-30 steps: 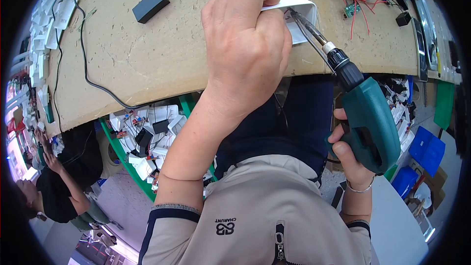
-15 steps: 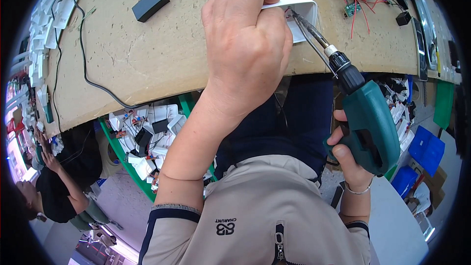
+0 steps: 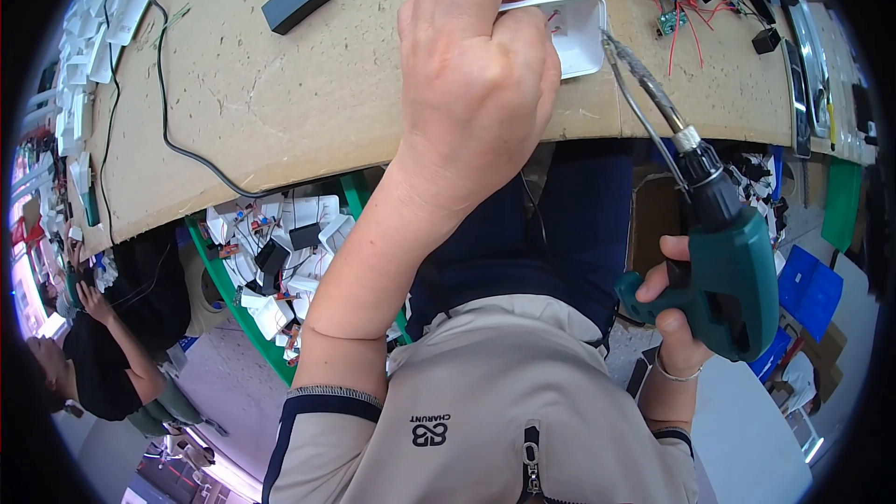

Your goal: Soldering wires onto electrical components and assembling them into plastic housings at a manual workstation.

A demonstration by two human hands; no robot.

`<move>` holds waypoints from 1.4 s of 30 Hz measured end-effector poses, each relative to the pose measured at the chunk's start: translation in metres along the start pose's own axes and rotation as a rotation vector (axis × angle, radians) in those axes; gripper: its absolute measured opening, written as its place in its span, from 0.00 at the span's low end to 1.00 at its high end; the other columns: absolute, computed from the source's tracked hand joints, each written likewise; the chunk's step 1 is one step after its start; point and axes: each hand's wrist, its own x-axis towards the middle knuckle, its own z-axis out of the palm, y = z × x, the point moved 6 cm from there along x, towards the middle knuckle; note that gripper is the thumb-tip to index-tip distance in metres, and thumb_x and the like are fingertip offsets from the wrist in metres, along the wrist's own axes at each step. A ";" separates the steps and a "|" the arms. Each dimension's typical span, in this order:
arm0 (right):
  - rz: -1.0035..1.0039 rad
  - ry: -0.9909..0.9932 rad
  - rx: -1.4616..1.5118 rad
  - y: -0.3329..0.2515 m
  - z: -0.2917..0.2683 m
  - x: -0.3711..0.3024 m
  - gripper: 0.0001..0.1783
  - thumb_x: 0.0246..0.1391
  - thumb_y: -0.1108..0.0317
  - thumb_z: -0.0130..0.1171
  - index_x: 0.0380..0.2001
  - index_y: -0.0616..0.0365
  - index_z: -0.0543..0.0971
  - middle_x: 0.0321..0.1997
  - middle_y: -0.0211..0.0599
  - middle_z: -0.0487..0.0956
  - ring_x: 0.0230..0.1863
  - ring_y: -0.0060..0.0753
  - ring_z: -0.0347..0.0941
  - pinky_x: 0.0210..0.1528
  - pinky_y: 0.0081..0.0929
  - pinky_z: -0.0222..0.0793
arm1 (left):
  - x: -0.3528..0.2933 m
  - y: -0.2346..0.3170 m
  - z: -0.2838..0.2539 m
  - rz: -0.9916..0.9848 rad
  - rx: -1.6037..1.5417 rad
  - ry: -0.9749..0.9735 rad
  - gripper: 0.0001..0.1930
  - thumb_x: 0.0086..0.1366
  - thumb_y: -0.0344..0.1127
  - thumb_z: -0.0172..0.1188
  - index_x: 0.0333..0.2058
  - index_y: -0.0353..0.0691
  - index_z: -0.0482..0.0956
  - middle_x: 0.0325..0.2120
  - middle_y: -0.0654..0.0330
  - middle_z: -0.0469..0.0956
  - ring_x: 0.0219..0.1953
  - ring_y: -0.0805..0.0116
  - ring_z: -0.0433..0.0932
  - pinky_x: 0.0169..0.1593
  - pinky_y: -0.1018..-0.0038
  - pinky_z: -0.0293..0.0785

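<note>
My left hand (image 3: pixel 478 75) is closed around a white plastic housing (image 3: pixel 581 47), holding it over the near part of the workbench. The open end of the housing faces right, and a bit of red wire shows inside. In my right hand (image 3: pixel 679 308) is a green soldering gun (image 3: pixel 733 271), my fingers wrapped round its handle. Its metal tip and the thin tube beside it point up and left, ending just outside the housing's right edge. My left fingertips are partly hidden behind the hand.
A black box (image 3: pixel 297 2) and a black cable (image 3: pixel 161 84) lie on the cardboard-covered bench (image 3: pixel 280 93). Red wires and circuit boards (image 3: pixel 686 14) are heaped at the far right. Below the bench edge, a green-rimmed bin (image 3: pixel 233 303) holds white housings. Another person (image 3: pixel 112 355) works at far left.
The soldering gun has moved right and down, its tip coming out of the white housing. My left hand and the housing have turned slightly, showing more of the inside.
</note>
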 end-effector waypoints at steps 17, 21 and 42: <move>-0.224 -0.182 0.071 -0.009 -0.016 -0.004 0.32 0.48 0.57 0.53 0.49 0.73 0.61 0.26 0.36 0.69 0.27 0.20 0.61 0.28 0.15 0.56 | -0.031 0.011 -0.113 -0.485 -0.373 0.046 0.10 0.36 0.23 0.62 0.21 0.33 0.72 0.32 0.58 0.68 0.33 0.61 0.68 0.35 0.70 0.66; -0.268 -0.135 0.059 -0.017 -0.008 0.001 0.34 0.47 0.58 0.53 0.51 0.74 0.59 0.28 0.38 0.69 0.27 0.21 0.61 0.28 0.15 0.56 | -0.034 0.001 -0.188 -0.496 -0.312 0.000 0.11 0.38 0.22 0.62 0.25 0.33 0.75 0.35 0.54 0.69 0.34 0.63 0.70 0.36 0.74 0.66; -0.351 -0.098 0.167 -0.016 -0.020 0.014 0.36 0.42 0.58 0.61 0.48 0.71 0.60 0.46 0.54 0.68 0.22 0.23 0.68 0.23 0.14 0.66 | -0.174 -0.096 -0.411 -1.097 1.018 -0.908 0.08 0.48 0.31 0.58 0.26 0.33 0.76 0.31 0.53 0.73 0.33 0.60 0.73 0.36 0.72 0.67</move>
